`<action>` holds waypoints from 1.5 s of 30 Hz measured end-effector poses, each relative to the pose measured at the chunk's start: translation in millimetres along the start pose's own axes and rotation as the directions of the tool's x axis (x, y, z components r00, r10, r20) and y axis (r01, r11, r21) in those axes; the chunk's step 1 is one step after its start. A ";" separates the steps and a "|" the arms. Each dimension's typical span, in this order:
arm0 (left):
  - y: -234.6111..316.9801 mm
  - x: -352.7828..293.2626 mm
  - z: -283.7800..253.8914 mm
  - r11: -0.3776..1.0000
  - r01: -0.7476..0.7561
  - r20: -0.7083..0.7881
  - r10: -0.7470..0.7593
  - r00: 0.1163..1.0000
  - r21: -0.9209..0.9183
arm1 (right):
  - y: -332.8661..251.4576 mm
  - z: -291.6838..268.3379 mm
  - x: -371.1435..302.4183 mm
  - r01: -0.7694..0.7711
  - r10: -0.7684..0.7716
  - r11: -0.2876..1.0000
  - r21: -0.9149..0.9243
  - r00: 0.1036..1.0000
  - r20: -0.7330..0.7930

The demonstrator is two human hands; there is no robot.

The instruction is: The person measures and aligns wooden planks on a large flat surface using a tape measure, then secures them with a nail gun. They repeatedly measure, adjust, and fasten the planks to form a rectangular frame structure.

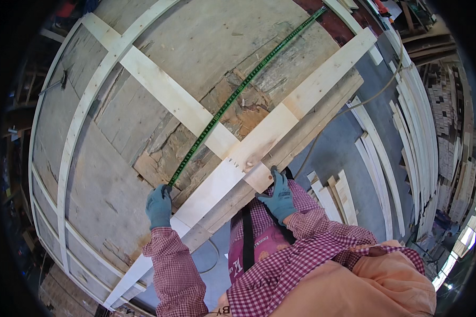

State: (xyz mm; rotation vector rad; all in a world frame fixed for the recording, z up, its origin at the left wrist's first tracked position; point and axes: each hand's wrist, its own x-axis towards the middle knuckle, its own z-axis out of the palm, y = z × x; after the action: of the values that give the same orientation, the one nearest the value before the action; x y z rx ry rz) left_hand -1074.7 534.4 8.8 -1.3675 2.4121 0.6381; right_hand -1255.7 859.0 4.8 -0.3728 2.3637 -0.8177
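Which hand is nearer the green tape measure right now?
Left. The left hand pinches the near end of the tape measure; the right hand rests apart on the pale board's edge, to the tape's right.

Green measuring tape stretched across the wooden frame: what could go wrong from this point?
The left hand pins only the near end of the green measuring tape; the long free span could slip sideways and spoil the reading. The right hand presses the edge of the pale wooden cross board, which might shift on the joint. Loose pale wooden slats lie on the grey floor beside the feet, a possible trip hazard.
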 end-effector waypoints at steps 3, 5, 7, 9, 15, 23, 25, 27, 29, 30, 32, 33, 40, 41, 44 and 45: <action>4.9 17.8 -0.1 0.998 -0.002 0.010 0.001 1.000 0.070 | 1.4 1.0 0.4 0.026 -0.026 1.000 -0.007 1.000 -0.010; 6.5 27.5 -2.7 0.997 -0.027 0.017 0.026 1.000 0.071 | -0.3 -0.4 0.9 0.023 -0.023 1.000 -0.003 1.000 -0.013; 10.3 34.9 -6.3 0.996 -0.036 0.024 0.034 0.999 0.084 | 0.8 1.1 0.5 0.037 -0.037 0.999 -0.001 0.999 -0.019; 17.8 40.6 -10.7 0.994 -0.031 0.033 0.028 0.999 0.102 | 1.3 0.2 1.3 0.036 -0.036 0.999 -0.010 0.999 -0.022; 6.0 56.3 -0.8 0.991 -0.084 -0.062 0.091 0.994 0.104 | 1.7 1.1 1.1 0.029 -0.029 1.000 -0.009 0.999 -0.040; 14.7 60.7 -14.9 0.983 -0.161 -0.074 0.167 0.983 0.084 | 13.9 9.0 3.3 0.101 -0.095 0.989 0.108 0.993 -0.067; 18.1 63.1 -20.3 0.985 -0.118 -0.052 0.125 0.991 0.122 | 5.9 5.3 1.3 0.048 -0.042 0.995 0.090 0.996 -0.073; 22.7 66.2 -19.2 0.988 -0.090 -0.025 0.093 0.995 0.126 | 0.8 -0.2 2.7 0.109 -0.107 0.994 0.022 0.991 -0.080; 23.1 63.6 -24.8 0.989 -0.044 0.002 0.044 0.999 0.143 | -5.4 -1.0 2.4 0.104 -0.103 0.994 0.022 0.993 -0.058; 24.3 63.5 -26.7 0.988 -0.026 0.016 0.024 1.000 0.152 | -7.5 -1.7 2.4 0.087 -0.085 0.995 0.044 0.995 -0.060; 24.7 63.7 -26.0 0.989 -0.045 0.005 0.045 0.999 0.139 | -10.3 -2.4 1.9 0.052 -0.047 0.995 0.087 0.997 -0.062; 24.4 64.0 -25.8 0.990 -0.055 0.000 0.056 0.998 0.132 | -10.5 -2.7 2.0 0.059 -0.055 0.995 0.078 0.997 -0.060; 25.8 67.8 -26.5 0.986 -0.052 0.018 0.050 0.999 0.155 | -0.7 -1.9 4.5 0.095 -0.093 0.995 0.027 0.994 -0.059; 24.8 68.9 -26.2 0.986 -0.053 0.021 0.050 0.999 0.161 | -1.8 -2.0 4.5 0.083 -0.082 0.996 0.024 0.995 -0.050; 22.6 70.7 -25.8 0.984 -0.062 0.030 0.058 0.998 0.165 | -5.6 -2.5 4.4 0.057 -0.054 0.995 0.087 0.998 -0.036; 22.8 71.2 -25.6 0.984 -0.068 0.033 0.064 0.997 0.165 | -4.8 -2.2 4.5 0.068 -0.065 0.995 0.073 0.997 -0.043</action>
State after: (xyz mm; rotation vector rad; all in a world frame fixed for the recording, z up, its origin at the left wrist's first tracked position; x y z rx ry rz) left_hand -1131.2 479.3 3.5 -1.2093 2.4363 0.4567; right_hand -1260.2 854.4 7.2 -0.4093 2.3608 -0.9501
